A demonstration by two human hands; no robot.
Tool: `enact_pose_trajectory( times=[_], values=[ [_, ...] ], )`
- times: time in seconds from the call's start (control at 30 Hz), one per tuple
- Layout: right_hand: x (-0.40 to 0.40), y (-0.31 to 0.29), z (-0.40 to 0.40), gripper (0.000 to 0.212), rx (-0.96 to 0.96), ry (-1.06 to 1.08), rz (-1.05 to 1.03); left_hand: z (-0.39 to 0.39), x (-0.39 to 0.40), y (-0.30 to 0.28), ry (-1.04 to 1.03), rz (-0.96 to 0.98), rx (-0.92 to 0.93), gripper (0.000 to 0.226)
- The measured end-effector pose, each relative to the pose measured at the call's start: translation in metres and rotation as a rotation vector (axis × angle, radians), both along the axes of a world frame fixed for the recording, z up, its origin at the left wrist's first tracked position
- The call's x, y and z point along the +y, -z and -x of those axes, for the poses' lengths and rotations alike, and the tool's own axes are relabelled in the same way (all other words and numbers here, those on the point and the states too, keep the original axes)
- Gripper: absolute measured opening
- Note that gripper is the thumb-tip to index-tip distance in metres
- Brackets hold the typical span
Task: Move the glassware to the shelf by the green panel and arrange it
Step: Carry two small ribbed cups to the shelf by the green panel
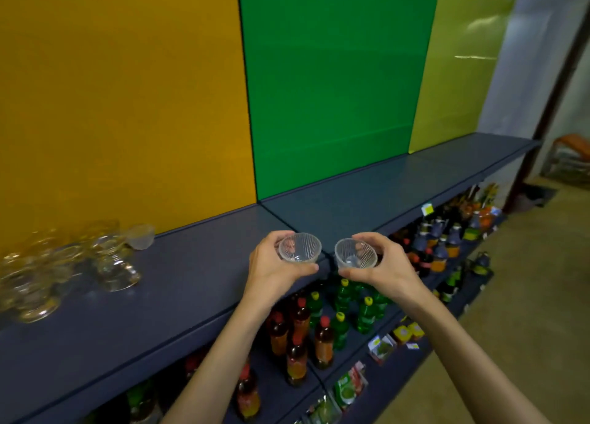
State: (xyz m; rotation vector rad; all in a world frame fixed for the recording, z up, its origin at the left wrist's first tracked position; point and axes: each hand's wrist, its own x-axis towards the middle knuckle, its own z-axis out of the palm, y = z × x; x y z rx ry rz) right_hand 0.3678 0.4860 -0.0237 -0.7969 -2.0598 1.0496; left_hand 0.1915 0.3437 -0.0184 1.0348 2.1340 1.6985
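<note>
Two ribbed glass bowls sit at frame centre, above the shelf's (198,273) front edge. Left hand (274,268) grips the left bowl (299,248); right hand (386,264) grips the right bowl (355,253). Green panel (332,81) at upper centre; remaining glassware (64,264) at left.

Both bare forearms reach forward and upward, converging. Left hand (274,265) and right hand (384,265), side by side, each with curled fingers and thumb closed in a grip.
</note>
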Motion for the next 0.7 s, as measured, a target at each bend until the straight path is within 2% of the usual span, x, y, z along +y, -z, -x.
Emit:
enact_pose_trajectory(
  times=[0.23,0.47,0.7],
  values=[
    [0.112,0.002,-0.087,0.095,0.003,0.044,0.019,-0.089,0.125,-0.008,0.073,-0.021,-0.035,0.074],
    [0.209,-0.007,-0.139,0.068,0.028,0.072,0.033,-0.139,0.225,-0.015,0.117,-0.007,-0.051,0.074],
    [0.314,0.005,-0.159,0.068,0.042,0.171,-0.013,-0.153,0.334,-0.003,0.136,0.006,-0.063,0.072]
  ],
)
